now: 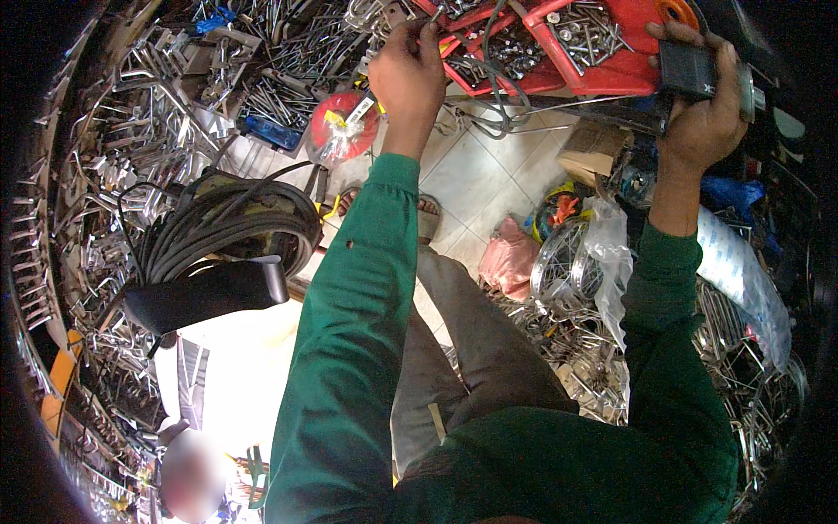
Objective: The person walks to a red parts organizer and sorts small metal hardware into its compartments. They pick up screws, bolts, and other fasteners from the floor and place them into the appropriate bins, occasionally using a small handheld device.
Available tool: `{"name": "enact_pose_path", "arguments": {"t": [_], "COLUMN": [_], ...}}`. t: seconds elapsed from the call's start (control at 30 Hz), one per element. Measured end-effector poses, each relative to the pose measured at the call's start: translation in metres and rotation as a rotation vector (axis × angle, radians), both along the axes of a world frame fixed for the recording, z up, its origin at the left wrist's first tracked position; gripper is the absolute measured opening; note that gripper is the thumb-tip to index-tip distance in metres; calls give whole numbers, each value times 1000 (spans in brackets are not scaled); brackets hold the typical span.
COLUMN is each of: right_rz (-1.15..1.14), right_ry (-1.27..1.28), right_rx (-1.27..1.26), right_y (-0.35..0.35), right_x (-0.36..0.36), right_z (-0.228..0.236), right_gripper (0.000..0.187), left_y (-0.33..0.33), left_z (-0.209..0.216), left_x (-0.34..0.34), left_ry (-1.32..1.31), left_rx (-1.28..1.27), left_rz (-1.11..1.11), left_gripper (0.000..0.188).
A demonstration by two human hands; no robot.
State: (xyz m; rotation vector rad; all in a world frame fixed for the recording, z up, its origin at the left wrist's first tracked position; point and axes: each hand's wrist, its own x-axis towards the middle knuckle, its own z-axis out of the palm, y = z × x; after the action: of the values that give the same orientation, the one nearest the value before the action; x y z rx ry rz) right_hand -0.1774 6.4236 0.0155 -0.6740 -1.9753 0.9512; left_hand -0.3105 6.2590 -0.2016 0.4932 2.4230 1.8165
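My left hand (pixel 408 80) is raised at the top middle, thumb and fingers pinched together. A small metal piece that looks like a bolt (pixel 436 13) shows at its fingertips. Just right of it are red bins (pixel 602 83) with loose bolts and screws (pixel 589 35) in them. A grey cable (pixel 494 79) hangs down over their front. At the top right my right hand (pixel 705 122) is wrapped round a black rectangular object (pixel 687 69), whose exact kind I cannot make out. The hand is beside the right end of the bins.
Metal rods and brackets (pixel 140 113) crowd the left side. Near them are a black hose coil (pixel 236 218) and a red roll (pixel 345 127). A cardboard box (pixel 594 148), pink bag (pixel 508 258) and wire-spoked rims (pixel 563 262) lie right. Another person (pixel 192 472) is at lower left.
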Motion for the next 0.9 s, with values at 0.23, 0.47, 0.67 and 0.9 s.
{"name": "enact_pose_path", "arguments": {"t": [0.23,0.47,0.67,0.9], "right_rz": [-12,-38,2,119], "right_ry": [-13,0,128,90], "right_rx": [-25,-47,-84,-343], "right_y": [-7,2,-19,-9], "right_x": [-6,-2,-13,-39], "right_z": [3,3,2,23], "right_gripper": [38,38,30,24], "left_y": [3,36,58,36], "left_z": [20,16,31,25], "left_x": [-12,-37,-53,-54], "left_ry": [65,634,500,474], "left_rx": [-33,-306,-836,-814], "left_rz": [-93,-113,-499,-416], "left_gripper": [18,16,15,19]}}
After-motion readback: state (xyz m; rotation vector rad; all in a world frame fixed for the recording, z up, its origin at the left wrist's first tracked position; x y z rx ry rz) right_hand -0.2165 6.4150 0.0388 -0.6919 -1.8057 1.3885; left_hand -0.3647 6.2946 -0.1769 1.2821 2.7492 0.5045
